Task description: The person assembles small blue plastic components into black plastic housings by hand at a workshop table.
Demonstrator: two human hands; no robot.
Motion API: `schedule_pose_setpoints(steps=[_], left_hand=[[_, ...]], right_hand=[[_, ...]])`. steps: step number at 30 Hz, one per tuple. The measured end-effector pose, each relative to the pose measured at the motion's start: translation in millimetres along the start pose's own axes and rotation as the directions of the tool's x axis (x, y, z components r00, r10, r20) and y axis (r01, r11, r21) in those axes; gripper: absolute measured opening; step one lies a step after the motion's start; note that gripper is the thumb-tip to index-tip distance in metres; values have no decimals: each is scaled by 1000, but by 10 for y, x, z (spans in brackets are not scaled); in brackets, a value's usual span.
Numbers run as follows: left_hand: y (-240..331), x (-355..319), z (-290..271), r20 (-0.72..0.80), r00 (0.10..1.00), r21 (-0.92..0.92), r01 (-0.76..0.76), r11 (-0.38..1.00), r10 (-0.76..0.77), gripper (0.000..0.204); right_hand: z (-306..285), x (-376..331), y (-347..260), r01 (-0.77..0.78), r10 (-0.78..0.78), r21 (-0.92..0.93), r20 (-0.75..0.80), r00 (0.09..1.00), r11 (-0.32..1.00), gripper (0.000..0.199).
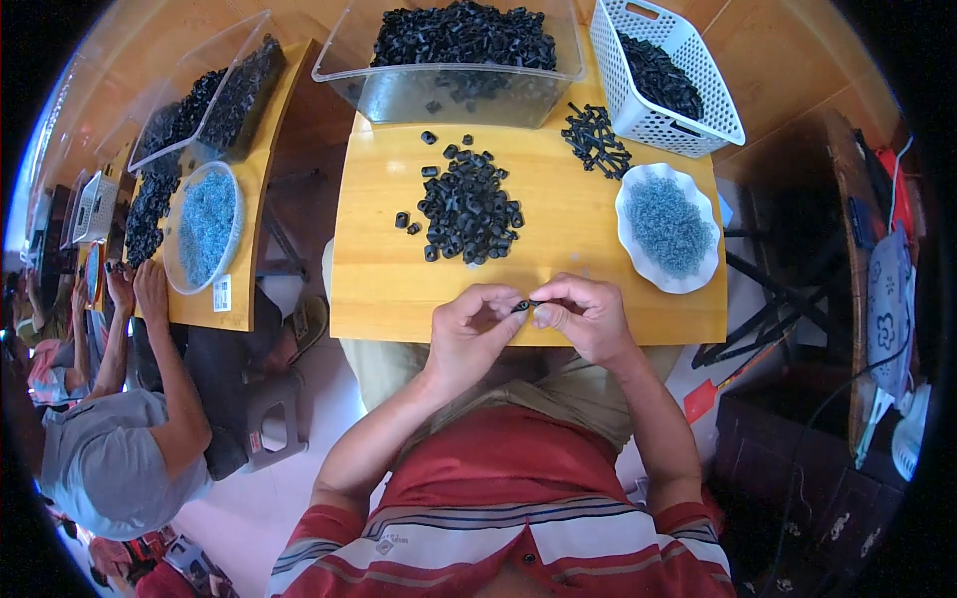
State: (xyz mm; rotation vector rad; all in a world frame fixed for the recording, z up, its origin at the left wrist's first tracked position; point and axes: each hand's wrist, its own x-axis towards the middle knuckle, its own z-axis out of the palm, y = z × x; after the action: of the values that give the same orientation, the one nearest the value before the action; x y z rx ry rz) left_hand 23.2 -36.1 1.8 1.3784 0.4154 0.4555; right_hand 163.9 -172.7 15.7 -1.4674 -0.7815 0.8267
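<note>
Close to the near edge of the wooden table, my left hand (469,331) pinches a small black tubular part (521,306). My right hand (590,317) meets it from the other side, its fingertips closed on a thin dark piece at the tube's end; that piece is too small to make out fully. Just beyond my hands lies a loose pile of short black cylindrical parts (469,207). Slim black pins (596,142) are heaped farther right. A white scalloped dish (626,221) at the right holds many tiny blue-grey translucent pieces (670,227).
A clear plastic bin (449,98) of black parts stands at the table's far side. Beside it is a white perforated basket (638,100) with dark slender parts. At left, a person in grey (115,453) works at another table (239,299). A dark cabinet (797,478) stands right.
</note>
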Motion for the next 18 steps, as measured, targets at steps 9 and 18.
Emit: schedule_pose_setpoints(steps=[9,18], left_hand=[[-7,-9,-22,31,996,166,-90,982,86,26],[8,-7,-59,17,994,283,-108,953,108,27]], right_hand=[[58,16,-14,169,-169,-106,7,986,980,13],[63,33,-50,231,-226,-217,46,973,949,12]])
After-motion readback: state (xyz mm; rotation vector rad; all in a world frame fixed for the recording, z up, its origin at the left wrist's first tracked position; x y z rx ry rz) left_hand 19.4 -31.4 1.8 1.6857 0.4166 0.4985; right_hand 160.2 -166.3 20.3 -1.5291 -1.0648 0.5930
